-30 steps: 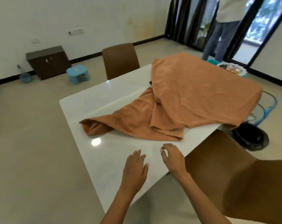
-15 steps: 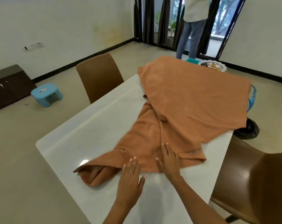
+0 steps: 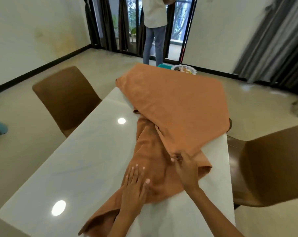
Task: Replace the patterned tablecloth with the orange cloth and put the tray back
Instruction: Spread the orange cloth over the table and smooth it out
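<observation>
The orange cloth (image 3: 170,106) lies bunched on the white table (image 3: 86,151), spread flat only toward 12 o'clock. The left hand (image 3: 136,183) presses flat on it, fingers straight and slightly spread; at its 2 o'clock the right hand (image 3: 185,165) pinches a fold (fingertips partly hidden). The tray (image 3: 185,69) sits beyond the table's far end.

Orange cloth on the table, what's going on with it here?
A person is spreading the orange cloth over the white table. The left hand presses flat on the bunched near part, while the right hand pinches a fold. The far end is covered; the near end is bare. The tray sits beyond the table's far end.
</observation>
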Motion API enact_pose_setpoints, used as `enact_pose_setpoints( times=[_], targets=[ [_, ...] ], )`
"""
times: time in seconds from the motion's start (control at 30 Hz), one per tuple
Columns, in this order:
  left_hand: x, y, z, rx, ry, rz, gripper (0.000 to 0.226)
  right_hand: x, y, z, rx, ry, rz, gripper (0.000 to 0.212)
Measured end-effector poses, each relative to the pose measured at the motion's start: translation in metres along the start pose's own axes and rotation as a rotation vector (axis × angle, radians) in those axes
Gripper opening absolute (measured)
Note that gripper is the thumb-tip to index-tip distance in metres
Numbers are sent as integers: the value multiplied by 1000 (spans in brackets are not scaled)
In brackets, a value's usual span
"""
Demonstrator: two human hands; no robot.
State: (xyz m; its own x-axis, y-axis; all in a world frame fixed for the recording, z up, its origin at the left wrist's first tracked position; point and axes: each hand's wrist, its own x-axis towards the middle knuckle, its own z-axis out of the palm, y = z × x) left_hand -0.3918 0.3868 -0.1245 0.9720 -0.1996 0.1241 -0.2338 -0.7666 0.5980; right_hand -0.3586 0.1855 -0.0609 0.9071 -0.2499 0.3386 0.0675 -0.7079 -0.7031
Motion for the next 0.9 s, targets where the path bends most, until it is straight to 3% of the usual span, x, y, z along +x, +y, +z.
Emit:
enact_pose_setpoints(
  times=[0.13,0.17,0.23,0.27,0.33,0.4,0.47,0.57,0.63,0.7,0.8,0.87,0.9],
  targets=[
    [-1,5,-29,-610,26,-223,55,7,-71,-4,237,50,64,28],
    [-1,8,-36,-768,-45,-331,52,9,-87,-5,288,57,59,24],
    [5,9,-48,-833,-173,-369,41,16,-112,-5,379,63,72,20],
    [10,11,-54,-771,-135,-276,34,19,-120,-3,411,65,80,20],
    [17,11,-60,-677,-53,-137,43,24,-132,0,453,71,103,20],
    [20,1,-60,-445,-149,-19,70,24,-139,-1,488,111,124,20],
    [11,-18,-55,-10,-275,63,95,24,-142,-8,445,180,127,19],
    [-5,-51,-51,183,-296,39,99,22,-122,-25,189,185,66,19],
    [-18,-60,-54,167,-305,-8,99,20,-94,-32,-75,113,34,22],
    [-28,-63,-59,15,-311,-55,86,10,-65,-37,-330,18,37,21],
    [-36,-57,-72,-267,-174,-175,36,-15,-41,-29,-572,-56,90,21],
    [-37,-58,-72,-221,-133,-168,12,-35,-43,-13,-461,-111,139,19],
    [-37,-61,-69,-184,-95,-141,13,-47,-45,-2,-382,-212,129,22]
  ],
)
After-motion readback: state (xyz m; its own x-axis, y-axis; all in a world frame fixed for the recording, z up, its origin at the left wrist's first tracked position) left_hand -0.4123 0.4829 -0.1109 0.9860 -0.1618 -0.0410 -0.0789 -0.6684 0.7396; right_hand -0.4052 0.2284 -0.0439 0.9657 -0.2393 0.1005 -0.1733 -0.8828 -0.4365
